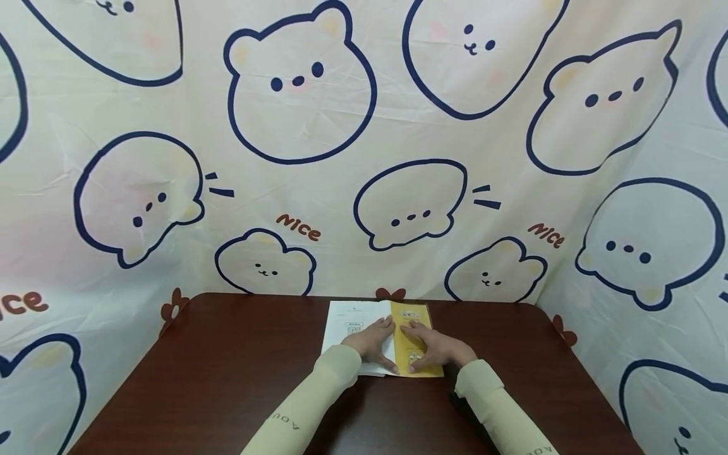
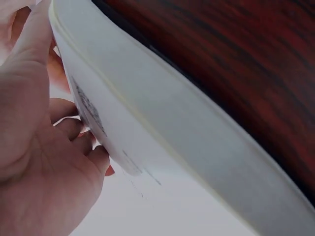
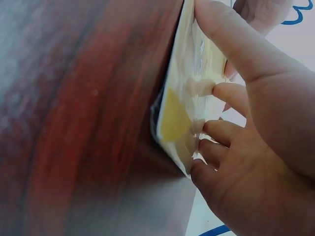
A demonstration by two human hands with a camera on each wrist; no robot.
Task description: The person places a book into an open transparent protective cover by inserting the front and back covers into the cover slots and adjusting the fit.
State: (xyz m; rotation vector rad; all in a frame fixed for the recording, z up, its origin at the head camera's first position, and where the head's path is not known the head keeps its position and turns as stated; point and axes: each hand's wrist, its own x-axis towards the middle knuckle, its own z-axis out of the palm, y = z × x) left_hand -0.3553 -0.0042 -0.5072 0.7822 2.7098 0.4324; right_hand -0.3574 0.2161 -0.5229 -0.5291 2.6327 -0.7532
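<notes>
A book lies open on the dark wooden table, with a white printed page (image 1: 352, 313) on the left and a yellow cover or flap (image 1: 418, 311) on the right. My left hand (image 1: 371, 341) rests on the white side near the fold, thumb and fingers spread. Opposite it, my right hand (image 1: 442, 347) touches the yellow side, its fingers also spread. Seen from the left wrist, the thick page block (image 2: 162, 113) shows along its edge, with fingertips on the page. In the right wrist view the yellow side (image 3: 174, 118) has a glossy surface, and several fingertips press on it.
The brown tabletop (image 1: 239, 360) reaches round the book on both sides. Behind it hangs a pale cloth (image 1: 409, 139) printed with bear faces, which also closes off the left and right. A dark object (image 1: 466, 407) lies partly hidden under the right sleeve.
</notes>
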